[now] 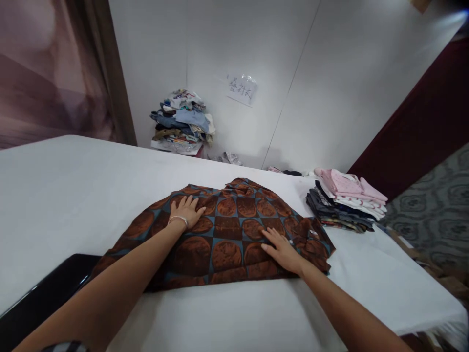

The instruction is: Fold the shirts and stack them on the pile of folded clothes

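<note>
A brown shirt [227, 227] with orange circles and blue patches lies spread on the white table in front of me, its collar toward the right. My left hand [186, 211] rests flat on the cloth at its upper left, fingers spread, a bracelet at the wrist. Lower down on the right side, my right hand [281, 249] also lies palm down with fingers stretched out, near the collar and a small pale label. Neither hand grips the fabric. Part of the shirt's left end is hidden under my left forearm.
On the right of the white table [176, 318] stands a stack of folded clothes [344, 203], pink on top. Behind the far edge rises a heap of clothes [183, 122] against the wall. A black glossy object [47, 293] lies at the left. A paper sign [242, 89] hangs on the wall.
</note>
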`<state>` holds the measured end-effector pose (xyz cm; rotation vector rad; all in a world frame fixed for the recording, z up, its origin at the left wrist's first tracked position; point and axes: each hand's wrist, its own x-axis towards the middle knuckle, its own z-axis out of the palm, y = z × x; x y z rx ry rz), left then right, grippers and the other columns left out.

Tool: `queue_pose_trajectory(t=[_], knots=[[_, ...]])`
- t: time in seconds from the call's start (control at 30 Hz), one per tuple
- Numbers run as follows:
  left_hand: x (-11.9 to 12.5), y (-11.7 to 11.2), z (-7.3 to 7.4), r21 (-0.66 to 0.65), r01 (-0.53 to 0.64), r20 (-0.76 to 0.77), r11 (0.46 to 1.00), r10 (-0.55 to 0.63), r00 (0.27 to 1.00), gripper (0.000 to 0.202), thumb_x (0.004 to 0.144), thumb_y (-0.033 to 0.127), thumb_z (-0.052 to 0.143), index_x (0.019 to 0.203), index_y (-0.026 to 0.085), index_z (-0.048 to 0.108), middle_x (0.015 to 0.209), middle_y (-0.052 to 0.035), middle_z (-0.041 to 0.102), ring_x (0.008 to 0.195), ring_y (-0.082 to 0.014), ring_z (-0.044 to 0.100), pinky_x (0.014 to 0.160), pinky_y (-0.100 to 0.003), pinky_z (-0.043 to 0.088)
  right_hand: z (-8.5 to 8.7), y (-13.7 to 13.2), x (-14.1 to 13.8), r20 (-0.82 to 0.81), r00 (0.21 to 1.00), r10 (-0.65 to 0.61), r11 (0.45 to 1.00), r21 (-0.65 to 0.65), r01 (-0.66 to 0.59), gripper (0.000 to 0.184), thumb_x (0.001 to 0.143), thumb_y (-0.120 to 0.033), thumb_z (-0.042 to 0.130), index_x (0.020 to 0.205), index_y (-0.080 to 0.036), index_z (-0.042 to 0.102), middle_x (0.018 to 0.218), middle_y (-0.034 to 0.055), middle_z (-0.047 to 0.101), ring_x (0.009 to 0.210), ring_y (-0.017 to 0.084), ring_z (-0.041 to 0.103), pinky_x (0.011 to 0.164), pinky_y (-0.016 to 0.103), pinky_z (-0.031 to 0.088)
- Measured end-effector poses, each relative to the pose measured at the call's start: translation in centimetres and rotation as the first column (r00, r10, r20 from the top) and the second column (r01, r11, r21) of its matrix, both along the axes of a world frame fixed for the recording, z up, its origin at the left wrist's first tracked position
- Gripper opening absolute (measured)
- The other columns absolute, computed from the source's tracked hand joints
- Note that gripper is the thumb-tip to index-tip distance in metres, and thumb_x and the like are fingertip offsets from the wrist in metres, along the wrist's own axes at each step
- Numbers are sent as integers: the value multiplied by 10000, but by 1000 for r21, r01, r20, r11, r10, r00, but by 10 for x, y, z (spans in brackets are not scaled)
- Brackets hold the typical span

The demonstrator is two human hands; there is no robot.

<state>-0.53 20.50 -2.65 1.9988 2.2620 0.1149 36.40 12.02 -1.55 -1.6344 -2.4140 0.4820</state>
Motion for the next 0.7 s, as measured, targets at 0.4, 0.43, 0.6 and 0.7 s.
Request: queue_pose_trajectory(t=[0.4, 0.43, 0.6, 0.7], knots=[[2, -4, 1, 39, -5, 14, 999, 4, 1000, 729, 862, 584, 182, 1446, 175, 336, 1556, -79, 219, 1436, -283, 132, 1134, -565, 115, 64, 195, -124, -72, 989, -129, 975, 172, 140, 299, 889, -235, 430, 937, -204, 723, 1055, 58, 707, 1011, 206, 615, 895, 295, 429], [2, -5, 1, 49, -4, 17, 999, 3, 1000, 728, 862, 586, 186, 1441, 175, 348, 1554, -84, 224, 1434, -286, 139, 1133, -565, 119, 62, 203, -134, -66, 988, -140, 977, 151, 149, 284, 878, -234, 447, 906, -197, 727, 1041, 64, 710, 1001, 211, 618, 894, 301, 427], [3, -6, 1, 60, -4, 30, 998, 3, 1000, 727, 860, 595, 184, 1433, 186, 364, 1553, -94, 227, 1432, -293, 151, 1127, -565, 133, 38, 224, -159, -98, 964, -246, 967, 44, 251, 183, 748, -253, 646, 874, -141, 719, 1087, 139, 683, 1097, 298, 571, 979, 418, 371], [3, -6, -1, 58, -5, 37, 998, 3, 999, 730, 858, 595, 182, 1431, 183, 368, 1550, -94, 234, 1434, -292, 143, 1131, -565, 127, 27, 233, -157, -234, 917, -322, 943, 0, 332, 130, 705, -181, 659, 810, -130, 716, 1033, 151, 692, 1112, 308, 562, 1013, 434, 343]])
